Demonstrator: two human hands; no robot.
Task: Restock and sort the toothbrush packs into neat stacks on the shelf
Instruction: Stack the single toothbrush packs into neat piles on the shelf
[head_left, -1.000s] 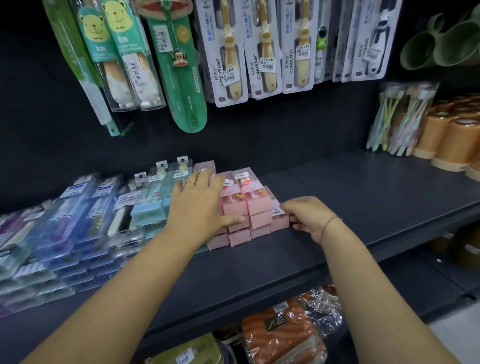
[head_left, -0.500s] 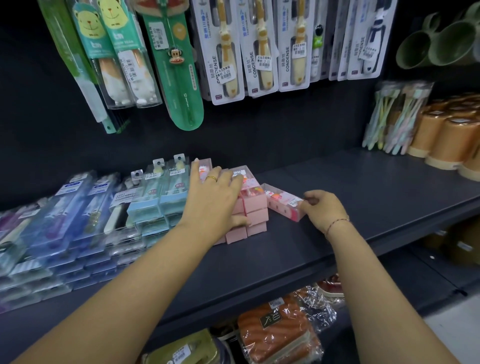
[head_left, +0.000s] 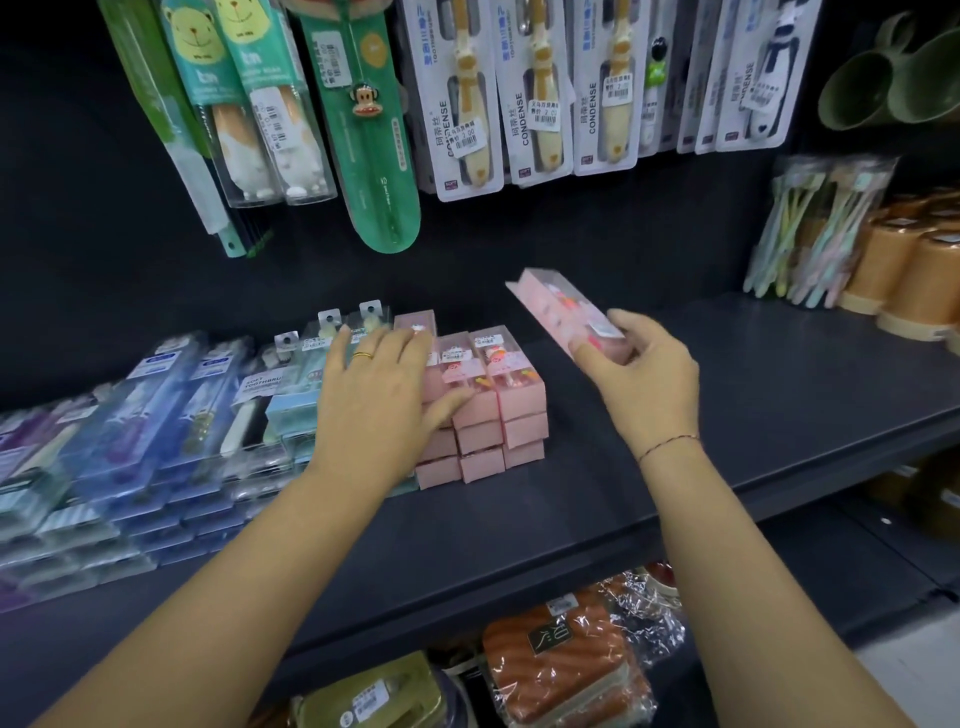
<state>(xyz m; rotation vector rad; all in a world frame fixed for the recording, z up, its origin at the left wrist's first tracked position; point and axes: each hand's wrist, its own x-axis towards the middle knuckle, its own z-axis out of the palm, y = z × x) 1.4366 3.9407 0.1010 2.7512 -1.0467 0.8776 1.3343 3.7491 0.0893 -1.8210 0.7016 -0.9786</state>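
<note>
Pink, the toothbrush pack (head_left: 556, 312) we pinch by its near end in our right hand (head_left: 639, 379) hangs above the shelf (head_left: 727, 405), just right of the pink stacks (head_left: 519, 410), its long axis running away and leftward. Our left hand (head_left: 379, 395) lies flat on those stacks, fingers (head_left: 374, 343) spread.

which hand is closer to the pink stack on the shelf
Left. The left hand rests on the pink stack; the right hand is off to its right, holding a separate pink pack.
</note>
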